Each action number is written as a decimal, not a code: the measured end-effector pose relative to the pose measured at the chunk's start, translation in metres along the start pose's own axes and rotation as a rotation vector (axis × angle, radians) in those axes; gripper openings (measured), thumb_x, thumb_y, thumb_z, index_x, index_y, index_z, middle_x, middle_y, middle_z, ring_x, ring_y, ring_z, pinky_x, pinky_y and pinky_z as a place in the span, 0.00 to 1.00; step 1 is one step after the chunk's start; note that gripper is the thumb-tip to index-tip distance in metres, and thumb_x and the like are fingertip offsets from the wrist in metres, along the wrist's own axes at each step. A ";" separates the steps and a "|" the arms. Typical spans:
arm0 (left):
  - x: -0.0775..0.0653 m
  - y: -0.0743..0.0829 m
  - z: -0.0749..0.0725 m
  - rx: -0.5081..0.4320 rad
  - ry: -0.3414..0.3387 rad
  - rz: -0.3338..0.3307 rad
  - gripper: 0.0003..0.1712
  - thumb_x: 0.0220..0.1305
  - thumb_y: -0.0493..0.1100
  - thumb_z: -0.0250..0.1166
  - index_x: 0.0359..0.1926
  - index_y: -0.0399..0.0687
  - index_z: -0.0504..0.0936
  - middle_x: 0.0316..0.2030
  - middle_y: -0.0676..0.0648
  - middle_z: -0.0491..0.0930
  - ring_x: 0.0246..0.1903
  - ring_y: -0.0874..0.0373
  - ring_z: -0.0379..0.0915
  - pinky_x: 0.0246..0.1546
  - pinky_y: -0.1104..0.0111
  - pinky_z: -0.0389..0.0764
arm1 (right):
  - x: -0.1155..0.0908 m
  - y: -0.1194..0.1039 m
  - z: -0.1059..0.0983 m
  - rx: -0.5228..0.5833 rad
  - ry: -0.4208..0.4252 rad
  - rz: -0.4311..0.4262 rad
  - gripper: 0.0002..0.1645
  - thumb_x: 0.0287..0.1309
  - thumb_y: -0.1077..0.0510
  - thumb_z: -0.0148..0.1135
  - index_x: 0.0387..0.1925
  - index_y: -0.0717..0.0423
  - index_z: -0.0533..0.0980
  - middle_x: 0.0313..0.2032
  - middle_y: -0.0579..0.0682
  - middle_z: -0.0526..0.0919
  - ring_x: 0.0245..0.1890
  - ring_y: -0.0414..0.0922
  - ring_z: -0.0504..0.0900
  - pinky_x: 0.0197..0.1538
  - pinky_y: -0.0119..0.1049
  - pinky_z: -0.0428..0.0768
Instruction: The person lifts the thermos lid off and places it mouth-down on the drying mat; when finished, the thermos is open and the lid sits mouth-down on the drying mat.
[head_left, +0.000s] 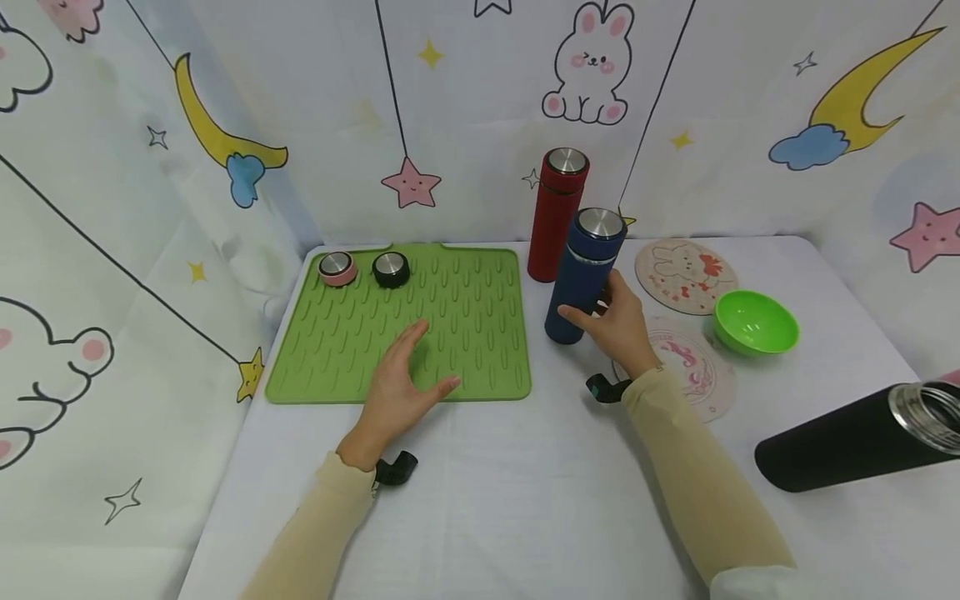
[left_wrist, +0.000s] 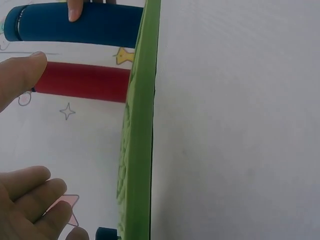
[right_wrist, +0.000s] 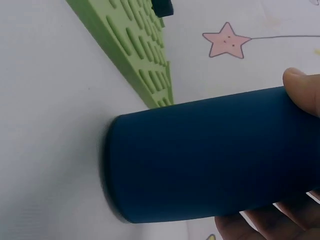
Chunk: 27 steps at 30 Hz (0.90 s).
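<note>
My right hand [head_left: 618,329] grips a blue thermos bottle [head_left: 581,287] with a silver-topped lid, thumb on one side and fingers round the other. In the right wrist view the bottle's lower body [right_wrist: 200,160] fills the middle, its base close over the white cloth. Just behind it stands a red thermos bottle [head_left: 555,221], also lidded. My left hand [head_left: 397,392] is held over the front part of a green drying mat [head_left: 465,333], fingers apart and nothing in them. Near the mat's back left edge sit a pink bottle cap [head_left: 337,268] and a black bottle cap [head_left: 391,269].
At the right, a black bottle [head_left: 832,442] without a lid has its mouth toward the frame's edge, with part of something pink [head_left: 951,377] beyond. A green bowl [head_left: 753,323] stands beside a round rabbit mat [head_left: 682,275] and a round pink-printed mat [head_left: 697,367].
</note>
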<state>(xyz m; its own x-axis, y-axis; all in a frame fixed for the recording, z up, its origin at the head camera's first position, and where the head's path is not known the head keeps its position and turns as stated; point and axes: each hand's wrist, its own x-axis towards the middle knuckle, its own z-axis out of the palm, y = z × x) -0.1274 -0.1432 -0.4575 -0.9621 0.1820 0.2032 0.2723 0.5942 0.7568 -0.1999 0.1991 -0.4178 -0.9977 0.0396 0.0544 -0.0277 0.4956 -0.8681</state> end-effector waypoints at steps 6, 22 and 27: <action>-0.003 0.006 0.000 -0.035 -0.005 0.019 0.56 0.57 0.52 0.80 0.80 0.48 0.59 0.80 0.44 0.61 0.80 0.44 0.55 0.79 0.44 0.61 | -0.021 -0.007 -0.004 -0.003 -0.039 0.004 0.56 0.56 0.42 0.78 0.78 0.49 0.58 0.74 0.58 0.72 0.72 0.60 0.74 0.73 0.60 0.74; -0.009 0.050 -0.007 -0.316 -0.125 0.154 0.50 0.60 0.42 0.78 0.80 0.52 0.62 0.79 0.49 0.63 0.79 0.48 0.58 0.79 0.54 0.65 | -0.089 -0.020 0.003 0.024 -0.183 -0.199 0.50 0.53 0.54 0.82 0.74 0.50 0.66 0.68 0.57 0.79 0.65 0.60 0.81 0.66 0.58 0.81; -0.007 0.071 -0.011 -0.437 -0.201 0.249 0.49 0.61 0.39 0.77 0.79 0.52 0.63 0.78 0.49 0.66 0.79 0.54 0.60 0.79 0.62 0.65 | -0.107 -0.027 0.005 0.044 -0.238 -0.292 0.46 0.52 0.59 0.82 0.70 0.55 0.69 0.63 0.58 0.84 0.60 0.59 0.86 0.62 0.57 0.84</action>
<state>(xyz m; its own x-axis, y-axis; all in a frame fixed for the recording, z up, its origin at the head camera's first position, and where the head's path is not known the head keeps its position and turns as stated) -0.1017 -0.1103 -0.3984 -0.8356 0.4475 0.3186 0.4175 0.1406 0.8977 -0.0923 0.1775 -0.4030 -0.9335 -0.3035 0.1910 -0.3106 0.4178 -0.8538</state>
